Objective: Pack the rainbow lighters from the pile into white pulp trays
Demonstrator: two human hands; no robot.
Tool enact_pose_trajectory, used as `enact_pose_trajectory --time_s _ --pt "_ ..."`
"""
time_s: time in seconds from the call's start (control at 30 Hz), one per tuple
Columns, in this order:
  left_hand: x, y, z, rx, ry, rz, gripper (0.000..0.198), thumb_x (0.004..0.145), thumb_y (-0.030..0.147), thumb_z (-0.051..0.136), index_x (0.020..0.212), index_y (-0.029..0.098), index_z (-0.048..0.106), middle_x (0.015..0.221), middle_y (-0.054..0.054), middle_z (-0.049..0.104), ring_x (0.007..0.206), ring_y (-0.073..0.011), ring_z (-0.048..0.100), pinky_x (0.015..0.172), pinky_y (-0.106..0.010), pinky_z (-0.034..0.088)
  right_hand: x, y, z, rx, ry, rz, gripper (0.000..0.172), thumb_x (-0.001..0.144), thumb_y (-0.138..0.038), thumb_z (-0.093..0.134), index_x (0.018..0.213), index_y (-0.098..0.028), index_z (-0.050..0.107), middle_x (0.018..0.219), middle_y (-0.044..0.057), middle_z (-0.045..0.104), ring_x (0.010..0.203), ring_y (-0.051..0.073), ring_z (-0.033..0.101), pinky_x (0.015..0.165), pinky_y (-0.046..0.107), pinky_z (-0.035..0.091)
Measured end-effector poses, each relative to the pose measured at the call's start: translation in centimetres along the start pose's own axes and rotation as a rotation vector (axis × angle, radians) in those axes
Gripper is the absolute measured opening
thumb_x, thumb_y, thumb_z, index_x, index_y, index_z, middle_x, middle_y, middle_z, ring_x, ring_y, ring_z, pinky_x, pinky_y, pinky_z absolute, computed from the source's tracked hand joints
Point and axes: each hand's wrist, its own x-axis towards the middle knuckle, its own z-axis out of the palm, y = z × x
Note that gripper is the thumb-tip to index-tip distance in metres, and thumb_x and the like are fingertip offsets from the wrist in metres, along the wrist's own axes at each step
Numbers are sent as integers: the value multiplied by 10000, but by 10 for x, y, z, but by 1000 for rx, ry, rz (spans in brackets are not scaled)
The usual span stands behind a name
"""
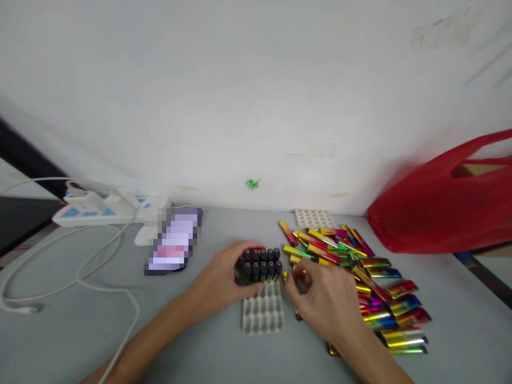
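A: What does the left hand [222, 280] have hold of?

B: Its fingers curl around the left end of a cluster of black-capped cylindrical sticks [261, 263], standing upright in two rows at the far end of a white moulded plastic tray with a grid of pockets [263, 313]. The hand is closed against that cluster, thumb on the near side, fingers on the far side.

A: And the right hand [324, 304]?

B: It sits just right of the tray, fingers pinched together on one shiny yellow foil-coloured stick [285, 277] right at the tray's edge, beside the last black cap. Its back faces the camera, so how much of the stick is gripped I cannot tell.

A: Where is the tray itself?

B: On the grey table top [200, 341], in front of the person, between the two forearms. Its near pockets stand bare.

A: What lies around it?

B: To the right, touching and partly under the right hand, a heap of metallic rainbow-coloured sticks [372, 288] spreads across the table. Behind that heap a second white grid tray [314, 217] lies by the white wall [256, 96]. Far right is a red plastic bag [444, 205]. To the left lies a blurred-out flat phone-like object [175, 241], and beyond it a white power strip [110, 208] with white cables [80, 272] looping over the table.
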Motion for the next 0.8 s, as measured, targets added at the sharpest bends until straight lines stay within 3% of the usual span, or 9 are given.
enact_pose_trajectory --time_s 0.2,0.57,0.67,0.8 --pt "2 -5 -1 25 96 -56 561 799 282 916 1312 244 691 1251 -48 793 1143 -288 746 993 -390 574 1 -4 -3 -38 -83 11 229 950 -420 676 788 -270 737 695 12 789 636 267 745 632 359 332" --pt "2 -4 -1 13 76 -78 559 804 299 908 1312 221 689 1271 -82 797 1150 -307 750 1006 -426 577 1 -1 2 68 -141 41 173 902 -366 729 786 -238 714 622 8 717 584 237 673 610 336 300" --pt "2 -5 -1 20 77 -84 556 803 298 909 1309 222 693 1271 -83 796 1152 -309 748 1005 -428 578 2 1 1 239 -88 94 240 926 -374 713 742 -234 649 599 -4 659 547 200 597 585 316 296" --pt "2 -5 0 33 83 -91 564 796 293 919 1311 227 700 1257 -73 799 1138 -306 752 986 -408 582 6 2 -3 741 -62 209 362 964 -503 727 774 -234 578 580 -35 587 514 151 530 515 265 330"
